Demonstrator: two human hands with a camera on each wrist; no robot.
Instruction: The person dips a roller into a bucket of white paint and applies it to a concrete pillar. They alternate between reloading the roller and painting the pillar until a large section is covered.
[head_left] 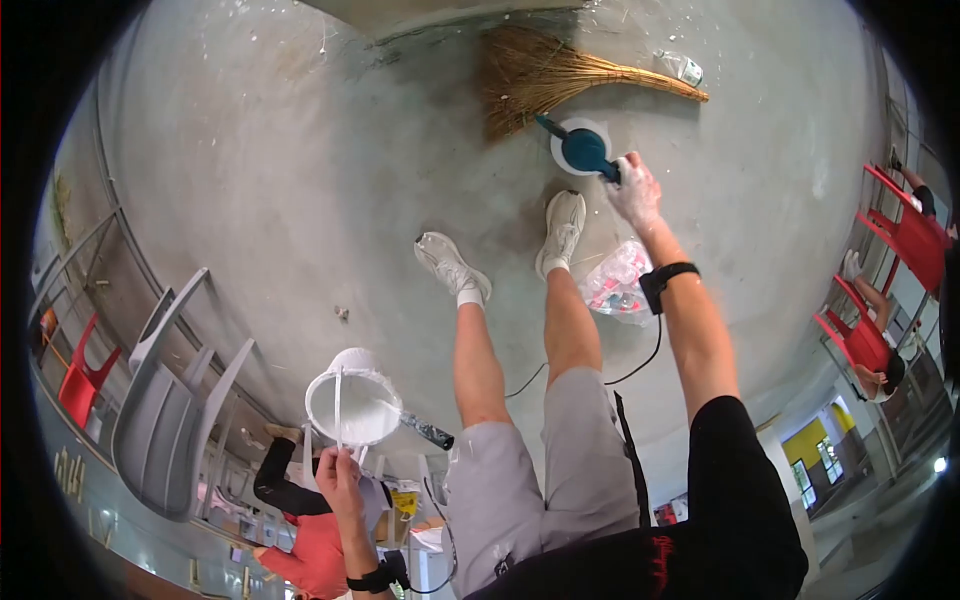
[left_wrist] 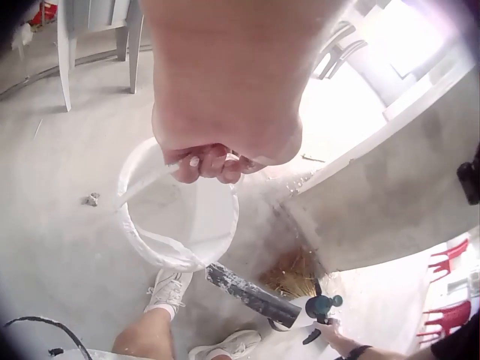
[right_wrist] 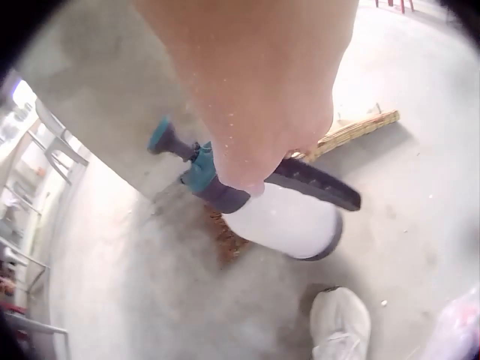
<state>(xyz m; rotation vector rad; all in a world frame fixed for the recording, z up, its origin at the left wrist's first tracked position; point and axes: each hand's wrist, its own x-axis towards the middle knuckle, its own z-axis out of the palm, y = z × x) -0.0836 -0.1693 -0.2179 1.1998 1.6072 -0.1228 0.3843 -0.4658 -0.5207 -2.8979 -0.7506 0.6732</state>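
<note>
Hanging level from its handle, the bucket sits in the curled left hand; right hand grips the teal tool.

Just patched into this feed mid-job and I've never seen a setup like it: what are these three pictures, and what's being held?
There is no machine: a person works bare-handed and wears three cameras. The head view looks down past their legs and white sneakers to a concrete floor. The other two views sit on the wrists, so each shows its own hand up close. The left hand grips the handle of a white bucket. The right hand grips a teal power tool with a round white disc under it. On the floor lie a straw broom and a crumpled plastic bag; a grey plastic chair stands on the person's left.
</note>
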